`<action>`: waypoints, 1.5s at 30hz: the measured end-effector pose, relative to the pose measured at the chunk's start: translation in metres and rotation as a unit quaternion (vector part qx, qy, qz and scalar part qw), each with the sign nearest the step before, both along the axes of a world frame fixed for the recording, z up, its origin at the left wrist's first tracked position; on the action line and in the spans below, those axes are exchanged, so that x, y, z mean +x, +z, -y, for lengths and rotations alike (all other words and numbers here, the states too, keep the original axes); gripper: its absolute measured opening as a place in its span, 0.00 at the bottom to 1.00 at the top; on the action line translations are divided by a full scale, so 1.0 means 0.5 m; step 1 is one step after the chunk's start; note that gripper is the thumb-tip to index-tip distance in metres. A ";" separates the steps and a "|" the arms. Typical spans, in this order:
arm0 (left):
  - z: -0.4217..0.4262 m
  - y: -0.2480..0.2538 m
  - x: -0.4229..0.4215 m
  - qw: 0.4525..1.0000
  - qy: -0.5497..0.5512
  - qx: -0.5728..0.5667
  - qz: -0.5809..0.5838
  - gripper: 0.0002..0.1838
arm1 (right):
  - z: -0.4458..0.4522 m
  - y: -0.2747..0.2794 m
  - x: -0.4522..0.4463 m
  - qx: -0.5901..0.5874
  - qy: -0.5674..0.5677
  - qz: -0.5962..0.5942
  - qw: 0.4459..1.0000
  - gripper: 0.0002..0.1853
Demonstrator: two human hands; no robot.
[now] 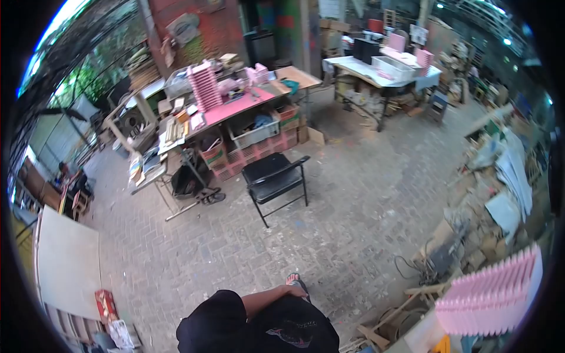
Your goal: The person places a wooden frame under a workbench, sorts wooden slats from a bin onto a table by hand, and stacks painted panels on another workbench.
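My left hand (296, 290) is low in front of my dark shirt, just below my sandaled foot (293, 277) in the picture. Its fingers are mostly hidden by the shirt and too small to read. Nothing held shows there. My right hand is out of view. At the lower right a pink ridged stack (491, 294) stands close by; I cannot tell what supports it. Ahead of me is a black folding chair (276, 179) on the brick floor.
A pink-topped worktable (235, 109) bears a tall pink ridged stack (204, 86) and tools. Farther right, another table (353, 66) holds a white bin (393, 69). A heap of scrap (471, 235) lines the right side. A pale board (67, 253) leans at left; a person (76, 179) sits beyond.
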State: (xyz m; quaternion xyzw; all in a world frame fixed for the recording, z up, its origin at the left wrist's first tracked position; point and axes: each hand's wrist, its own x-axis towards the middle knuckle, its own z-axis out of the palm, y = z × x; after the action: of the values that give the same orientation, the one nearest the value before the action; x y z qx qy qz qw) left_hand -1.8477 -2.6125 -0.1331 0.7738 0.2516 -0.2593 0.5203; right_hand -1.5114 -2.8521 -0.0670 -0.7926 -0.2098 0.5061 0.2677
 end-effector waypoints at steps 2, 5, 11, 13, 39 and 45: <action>-0.049 -0.047 -0.064 0.977 0.215 -0.004 0.001 0.30 | -0.082 -0.010 0.003 -0.009 0.009 0.003 1.000 0.21; -0.155 -0.009 -0.170 0.933 0.350 -0.025 0.084 0.30 | -0.191 -0.043 -0.016 -0.025 0.042 0.002 0.999 0.21; -0.202 -0.013 -0.397 0.824 0.545 0.144 -0.054 0.23 | -0.399 -0.135 -0.112 -0.010 0.150 -0.004 0.989 0.19; -0.182 -0.029 -0.451 0.769 0.614 0.160 -0.075 0.22 | -0.502 -0.105 -0.128 0.008 0.197 0.011 0.980 0.18; -0.509 0.090 0.058 0.625 0.780 0.030 -0.009 0.22 | -1.329 -0.148 0.311 -0.055 0.578 0.147 0.801 0.26; -0.540 -0.042 0.103 0.592 0.805 0.020 -0.004 0.28 | -1.723 -0.054 0.299 0.293 0.385 0.084 0.871 0.26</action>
State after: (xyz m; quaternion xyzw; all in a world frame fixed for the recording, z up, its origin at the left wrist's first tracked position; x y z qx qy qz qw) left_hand -1.7964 -2.3426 -0.1540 0.2653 0.7795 0.2674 0.5004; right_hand -1.3618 -1.9908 -0.0938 -0.5738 -0.6587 0.4157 0.2531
